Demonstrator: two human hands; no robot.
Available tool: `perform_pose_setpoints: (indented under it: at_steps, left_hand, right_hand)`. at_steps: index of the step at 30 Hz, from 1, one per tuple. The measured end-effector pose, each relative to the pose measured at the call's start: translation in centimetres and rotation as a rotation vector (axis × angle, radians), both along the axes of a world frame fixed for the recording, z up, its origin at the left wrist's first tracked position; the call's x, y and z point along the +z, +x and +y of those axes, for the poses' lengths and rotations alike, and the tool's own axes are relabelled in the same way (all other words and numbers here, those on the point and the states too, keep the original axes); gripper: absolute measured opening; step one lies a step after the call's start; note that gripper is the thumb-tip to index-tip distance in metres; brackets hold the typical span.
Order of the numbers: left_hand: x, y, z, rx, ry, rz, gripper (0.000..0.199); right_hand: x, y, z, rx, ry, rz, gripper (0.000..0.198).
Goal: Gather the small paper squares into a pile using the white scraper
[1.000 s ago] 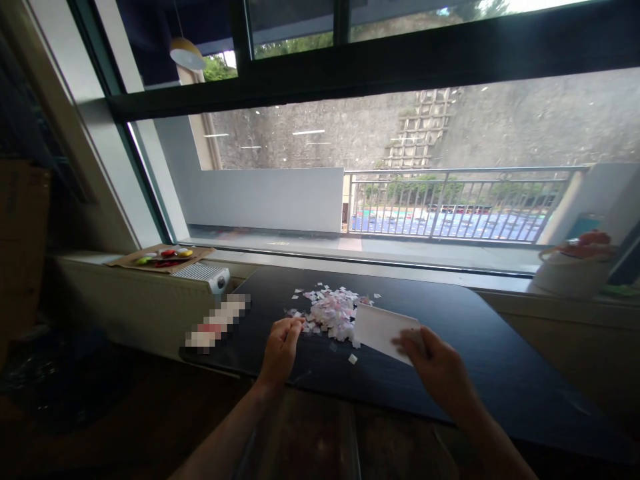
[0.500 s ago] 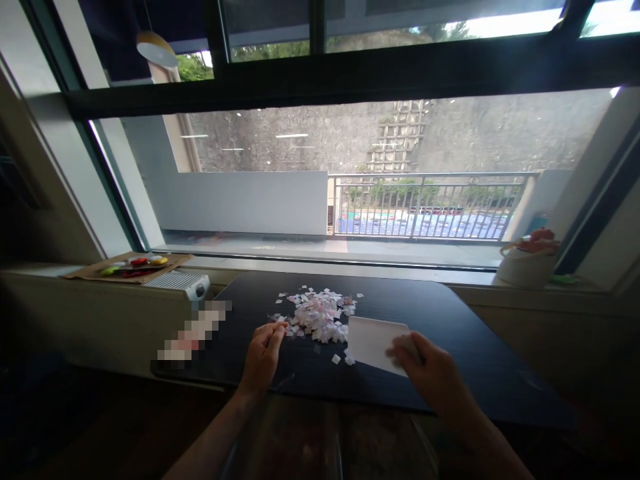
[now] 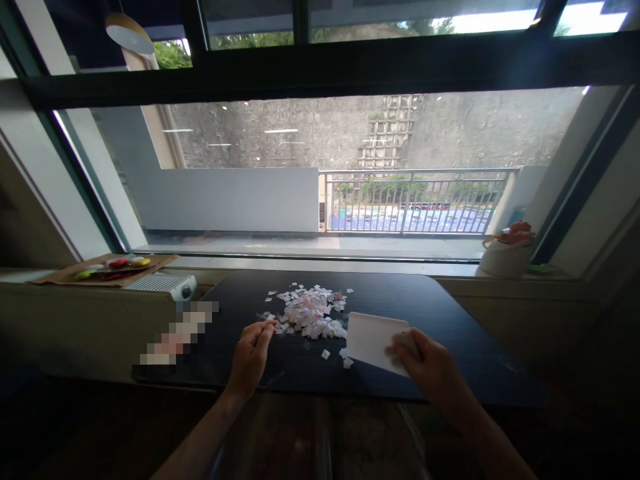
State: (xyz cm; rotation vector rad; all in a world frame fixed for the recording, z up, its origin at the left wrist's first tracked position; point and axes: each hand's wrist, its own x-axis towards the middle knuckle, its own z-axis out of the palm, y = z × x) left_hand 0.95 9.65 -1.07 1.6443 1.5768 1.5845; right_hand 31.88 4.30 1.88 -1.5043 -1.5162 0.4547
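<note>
A heap of small white and pinkish paper pieces [image 3: 311, 312] lies on a black table [image 3: 410, 293]. My left hand [image 3: 251, 350] is at the heap's near left edge, its thumb and fingertips pinched together. Whether a small scrap is between them I cannot make out. In my right hand [image 3: 425, 353], to the right of the heap, is a flat white rectangular card [image 3: 373, 339] with rounded corners. The card tilts over the tabletop, its left edge close to the heap. Beside that edge lie a few loose paper pieces [image 3: 346, 360].
Behind the table runs a windowsill under a large window [image 3: 280, 140]. A white bucket [image 3: 505, 259] with reddish things stands on it at right. At left are a grey-white heater [image 3: 183, 288] and a cardboard sheet [image 3: 60, 272] bearing colourful items. A blurred-out patch [image 3: 180, 337] covers the table's left side.
The whole view has shifted, so the table and heap appear further left. The card has moved slightly right relative to the heap. My left hand keeps its pinch at the heap's edge.
</note>
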Motion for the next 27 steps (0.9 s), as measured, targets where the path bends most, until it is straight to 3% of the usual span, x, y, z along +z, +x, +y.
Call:
perform_pose_setpoints:
  at_steps: [6,11,15,27]
  left_hand:
    - [-0.1,-0.1,0.0,-0.002,-0.019,-0.002,0.039]
    - [0.1,-0.1,-0.1,0.004,-0.023,-0.004,0.039]
    - [0.3,0.0,-0.1,0.006,-0.026,0.001,0.039]
    - [0.2,-0.2,0.0,0.014,-0.033,0.013,0.043]
  right_hand:
    - [0.1,1.8,-0.5,-0.109,0.011,-0.143,0.025]
    - [-1.1,2.6,0.7,-0.043,-0.009,0.087,0.026]
    - [-1.9,3.4,1.5,0.060,-0.104,0.239,0.025]
    - [-1.0,3.9,2.6,0.163,-0.339,0.398,0.026]
